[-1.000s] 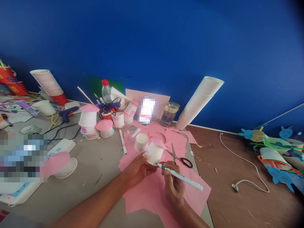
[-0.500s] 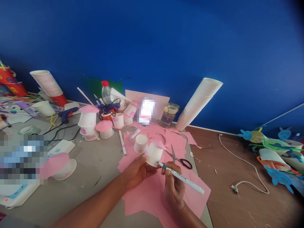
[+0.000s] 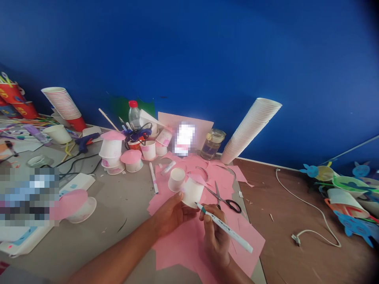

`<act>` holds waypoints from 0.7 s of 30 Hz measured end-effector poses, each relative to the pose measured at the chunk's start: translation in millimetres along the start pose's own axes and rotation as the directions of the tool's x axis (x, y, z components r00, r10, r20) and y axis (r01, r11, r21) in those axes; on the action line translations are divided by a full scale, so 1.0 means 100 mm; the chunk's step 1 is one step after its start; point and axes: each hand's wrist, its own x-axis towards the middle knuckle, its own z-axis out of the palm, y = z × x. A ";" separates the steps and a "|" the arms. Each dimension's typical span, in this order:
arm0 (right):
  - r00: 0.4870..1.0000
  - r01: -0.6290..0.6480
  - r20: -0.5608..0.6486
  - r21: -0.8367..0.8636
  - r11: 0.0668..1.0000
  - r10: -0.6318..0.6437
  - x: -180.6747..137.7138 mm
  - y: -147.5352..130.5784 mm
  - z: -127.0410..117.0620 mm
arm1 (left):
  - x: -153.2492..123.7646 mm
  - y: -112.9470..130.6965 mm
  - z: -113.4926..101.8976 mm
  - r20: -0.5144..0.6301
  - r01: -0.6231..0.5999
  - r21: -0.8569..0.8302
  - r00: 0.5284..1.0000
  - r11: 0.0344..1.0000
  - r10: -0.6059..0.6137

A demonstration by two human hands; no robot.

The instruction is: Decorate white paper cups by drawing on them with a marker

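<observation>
My left hand is closed around the lower edge of a white paper cup, which is upside down with a pink paper piece on top. Its thumb lies on the cup's left side; the other fingers pass beneath and are partly hidden. In my right hand is a white marker pen with a green band, its tip at the cup's wall near the rim. A smaller white cup stands just behind. Black-handled scissors lie to the right on pink paper.
A tall stack of white cups leans near the blue wall, beside a glass jar. Pink-topped cups, glue guns and a red-capped bottle stand left. A white cable and animal-decorated cups lie right.
The view has shifted slightly, so most things sit a little further right. The pen's rear end has dipped slightly, and its tip stays at the cup. Both hands keep their hold.
</observation>
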 end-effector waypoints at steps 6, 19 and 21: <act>0.998 -0.036 0.044 -0.019 0.999 0.036 -0.02 0.01 -0.04 | 0.01 0.00 -0.01 -0.004 -0.002 -0.017 1.000 1.000 0.002; 0.998 -0.052 0.032 -0.013 0.999 0.053 -0.04 0.07 -0.04 | 0.01 0.00 -0.01 0.019 -0.023 0.005 1.000 1.000 0.023; 0.998 -0.046 0.031 -0.010 0.999 0.046 -0.04 0.07 -0.03 | 0.01 0.00 0.00 0.023 -0.022 0.007 0.999 1.000 0.022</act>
